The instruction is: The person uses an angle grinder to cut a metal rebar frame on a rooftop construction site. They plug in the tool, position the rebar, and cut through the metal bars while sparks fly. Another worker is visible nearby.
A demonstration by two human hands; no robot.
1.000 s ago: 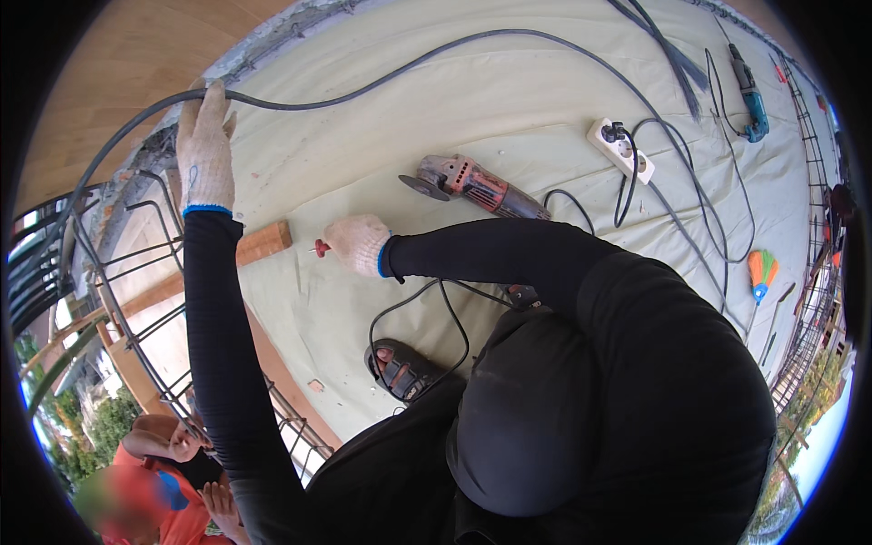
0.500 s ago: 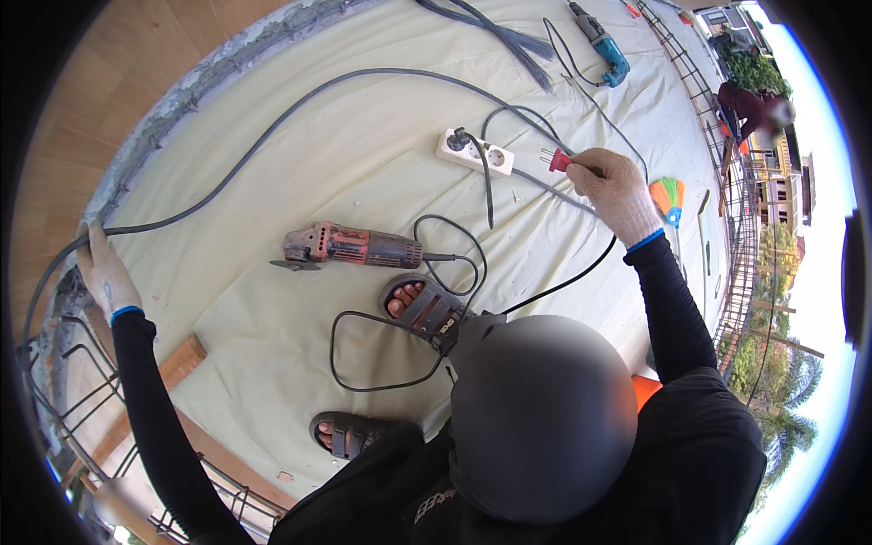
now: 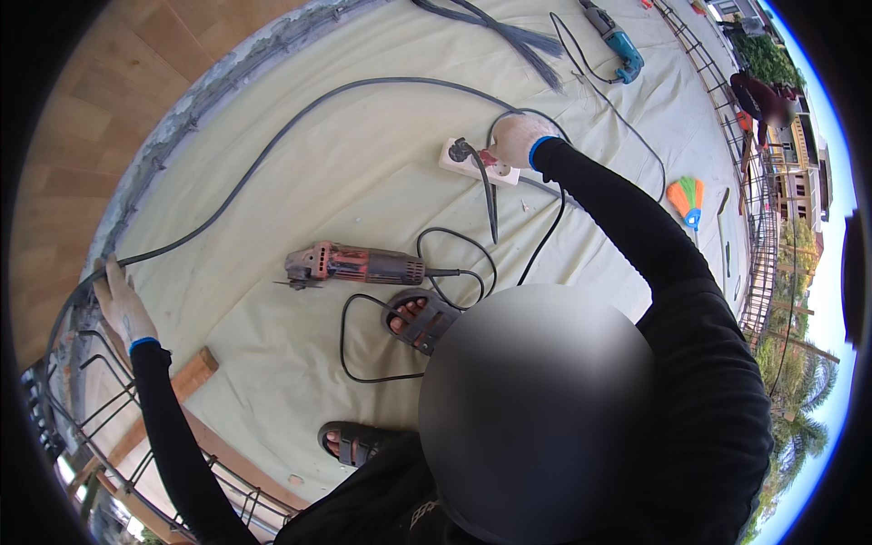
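Observation:
My gloved right hand point(image 3: 522, 141) is closed on a red plug point(image 3: 488, 158) and holds it against the white power strip point(image 3: 509, 176). The glove hides part of the plug, so how far its pins are in the socket cannot be seen. A black plug point(image 3: 464, 148) sits in the strip's left-hand socket. My gloved left hand point(image 3: 124, 304) rests with fingers stretched out on the rough concrete edge point(image 3: 100, 263), touching the thick grey cable point(image 3: 222, 204). An angle grinder point(image 3: 363, 263) with a worn red and dark body lies on the pale sheet before my sandalled feet.
A teal power drill point(image 3: 622, 56) and a bundle of thin wires point(image 3: 500, 34) lie at the far side. An orange-green broom head point(image 3: 688, 200) is at right, beside a rebar cage point(image 3: 756, 245). Another person point(image 3: 759, 98) bends beyond it. Wood point(image 3: 195, 373) lies at left.
My right hand has moved left with the red plug, from beside the power strip onto it. My left hand stays at the concrete edge by the cable.

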